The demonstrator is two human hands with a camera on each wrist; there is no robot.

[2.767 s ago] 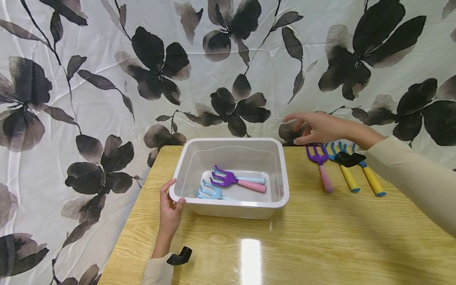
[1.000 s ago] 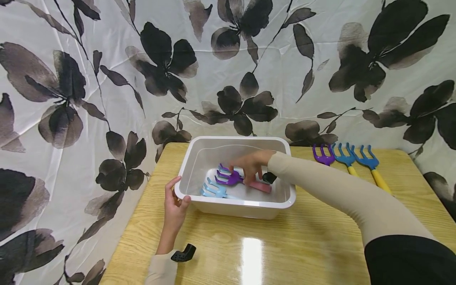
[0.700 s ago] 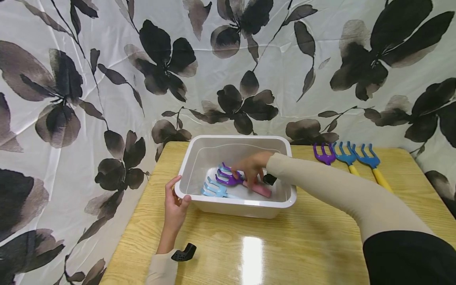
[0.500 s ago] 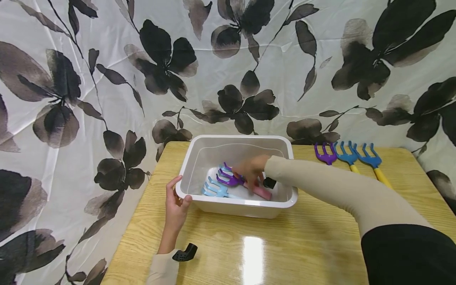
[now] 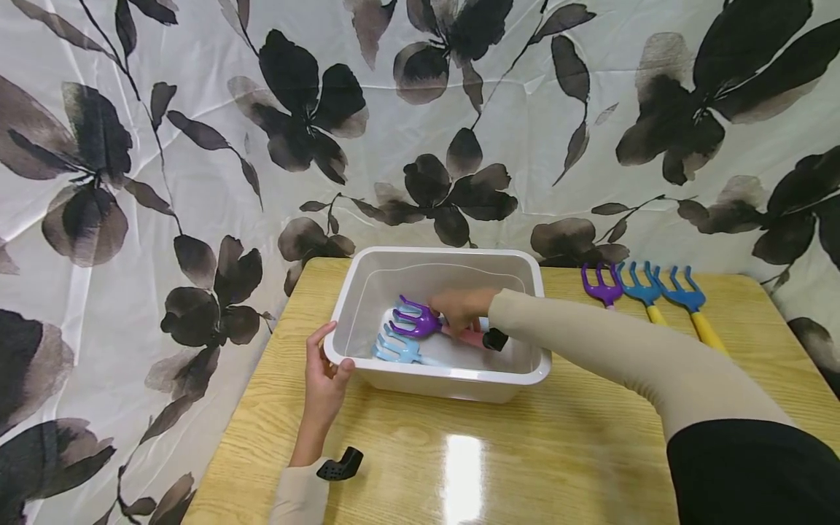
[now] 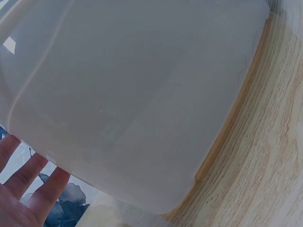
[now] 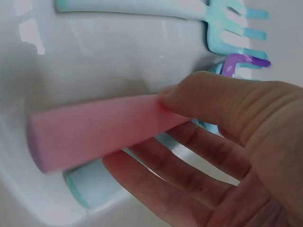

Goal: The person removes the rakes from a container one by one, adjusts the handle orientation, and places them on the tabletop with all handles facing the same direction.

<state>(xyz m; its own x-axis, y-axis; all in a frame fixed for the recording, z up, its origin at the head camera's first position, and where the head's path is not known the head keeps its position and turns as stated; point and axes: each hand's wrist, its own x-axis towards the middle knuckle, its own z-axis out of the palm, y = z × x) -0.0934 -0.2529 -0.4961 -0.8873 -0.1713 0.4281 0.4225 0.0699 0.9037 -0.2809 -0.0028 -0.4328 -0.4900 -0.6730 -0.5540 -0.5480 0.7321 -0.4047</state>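
In the head view, my right hand (image 5: 462,306) reaches into a white plastic bin (image 5: 453,374). It pinches the pink handle (image 7: 104,125) of a purple-tined hand rake (image 5: 415,321) between thumb and fingers, as the right wrist view shows close up. One light blue hand rake (image 5: 397,351) lies on the bin floor nearer the front wall. A second light blue rake, its handle (image 7: 97,184) under the pink one, is partly covered. My left hand (image 5: 324,386) grips the bin's front left corner, thumb on the rim, fingers along the outer side wall (image 6: 132,94).
On the wooden table (image 5: 394,452), right of the bin, lie a purple hand rake (image 5: 604,289) and two blue ones with yellow handles (image 5: 709,332), partly behind my right arm. A floral curtain (image 5: 525,109) hangs behind the table and along its left.
My right hand has come from above the rakes at the right into the bin and taken hold of the pink handle. The purple rake has shifted slightly. My left hand keeps its grip.
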